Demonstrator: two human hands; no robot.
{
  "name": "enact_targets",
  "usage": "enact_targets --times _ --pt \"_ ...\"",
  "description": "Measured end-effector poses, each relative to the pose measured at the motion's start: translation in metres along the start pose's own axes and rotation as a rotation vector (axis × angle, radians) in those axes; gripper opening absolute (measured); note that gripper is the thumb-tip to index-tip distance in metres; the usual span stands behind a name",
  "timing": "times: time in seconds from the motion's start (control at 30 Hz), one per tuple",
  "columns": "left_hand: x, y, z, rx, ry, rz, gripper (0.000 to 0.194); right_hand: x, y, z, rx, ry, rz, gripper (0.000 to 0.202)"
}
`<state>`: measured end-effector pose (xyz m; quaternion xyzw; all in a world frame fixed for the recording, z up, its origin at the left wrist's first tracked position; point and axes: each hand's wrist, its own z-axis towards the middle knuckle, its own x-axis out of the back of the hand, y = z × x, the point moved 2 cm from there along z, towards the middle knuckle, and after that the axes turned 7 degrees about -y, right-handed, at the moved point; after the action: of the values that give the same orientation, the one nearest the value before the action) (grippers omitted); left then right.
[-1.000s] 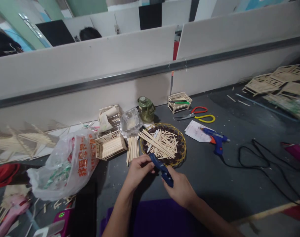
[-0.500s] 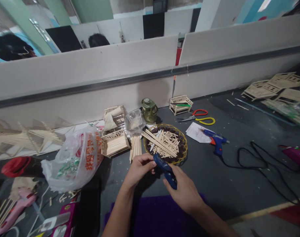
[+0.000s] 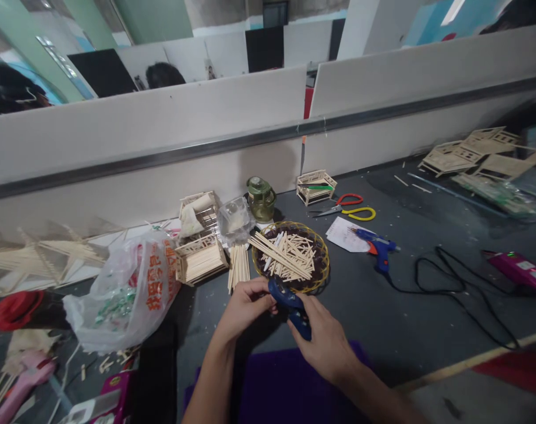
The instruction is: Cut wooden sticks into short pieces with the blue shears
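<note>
My right hand point(image 3: 325, 338) is wrapped round a dark blue hand tool point(image 3: 285, 295) with two thick arms, held over the front of the dark table. Its exact kind is hard to make out. At the tool's far end my left hand point(image 3: 245, 309) has thumb and fingers pinched together; whatever they hold is too small or hidden to name. Just beyond both hands sits a woven basket point(image 3: 324, 274) with a yellow rim, piled with short wooden sticks point(image 3: 296, 259). A bundle of longer sticks point(image 3: 238, 268) lies to its left.
Left of the hands are a white plastic bag point(image 3: 130, 294) and small stick-built frames point(image 3: 201, 259). A green jar point(image 3: 261, 197) stands behind the basket. To the right lie scissors point(image 3: 358, 213), a blue glue gun point(image 3: 380, 247) and its looping black cord point(image 3: 453, 290). Something purple point(image 3: 294, 386) is below my hands.
The view has turned slightly, so the table things appear shifted left. Both hands keep almost the same pose round the blue tool.
</note>
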<state>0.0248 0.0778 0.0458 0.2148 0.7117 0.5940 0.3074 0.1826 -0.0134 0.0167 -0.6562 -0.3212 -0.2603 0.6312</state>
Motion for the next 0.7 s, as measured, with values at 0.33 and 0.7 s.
enact_targets --times 0.33,0.7 --pt "-0.001 -0.005 0.002 0.009 0.049 -0.001 0.019 0.000 -0.001 0.001 -0.024 -0.017 0.014 0.040" --pt "-0.002 -0.011 0.009 0.034 0.178 0.074 0.022 -0.001 0.015 0.015 -0.036 -0.118 -0.026 0.018"
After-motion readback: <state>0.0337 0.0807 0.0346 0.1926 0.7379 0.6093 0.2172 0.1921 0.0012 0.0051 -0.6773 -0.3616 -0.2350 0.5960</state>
